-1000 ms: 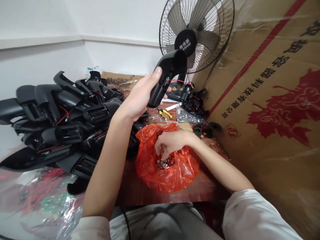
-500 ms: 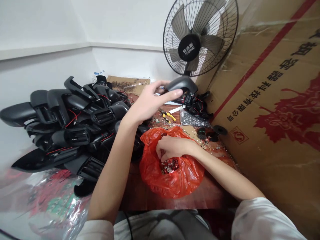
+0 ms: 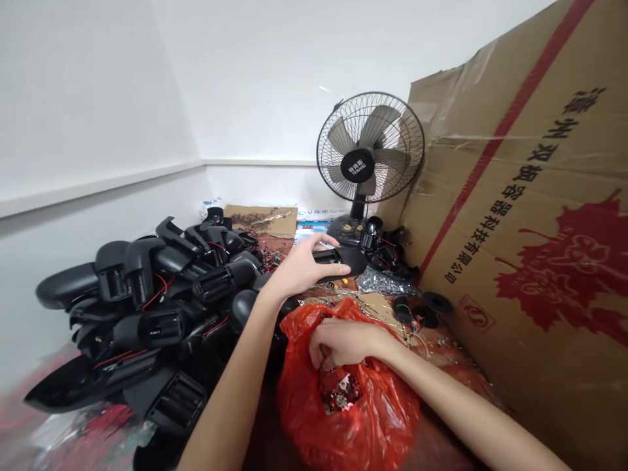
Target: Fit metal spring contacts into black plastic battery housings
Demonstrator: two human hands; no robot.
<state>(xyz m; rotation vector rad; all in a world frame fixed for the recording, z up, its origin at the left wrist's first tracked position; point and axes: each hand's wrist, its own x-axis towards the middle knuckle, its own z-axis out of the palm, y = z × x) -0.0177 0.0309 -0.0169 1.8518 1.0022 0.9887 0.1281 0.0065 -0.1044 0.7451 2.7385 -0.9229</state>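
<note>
My left hand (image 3: 301,268) reaches forward and grips a black plastic housing (image 3: 346,258) with red wires, holding it low over the table in front of the fan. My right hand (image 3: 343,343) sits inside the mouth of a red plastic bag (image 3: 367,425), fingers curled down among small metal and red parts (image 3: 341,396). Whether those fingers pinch a part is hidden.
A heap of black plastic housings (image 3: 147,314) with red wires fills the left. A black desk fan (image 3: 370,147) stands at the back. A large printed cardboard box (image 3: 530,222) walls the right side. Black round parts (image 3: 426,307) and a clear bag (image 3: 383,282) lie near it.
My left hand has lowered the black housing from in front of the fan down toward the table. The right hand stayed in the red bag. The camera tilted upward.
</note>
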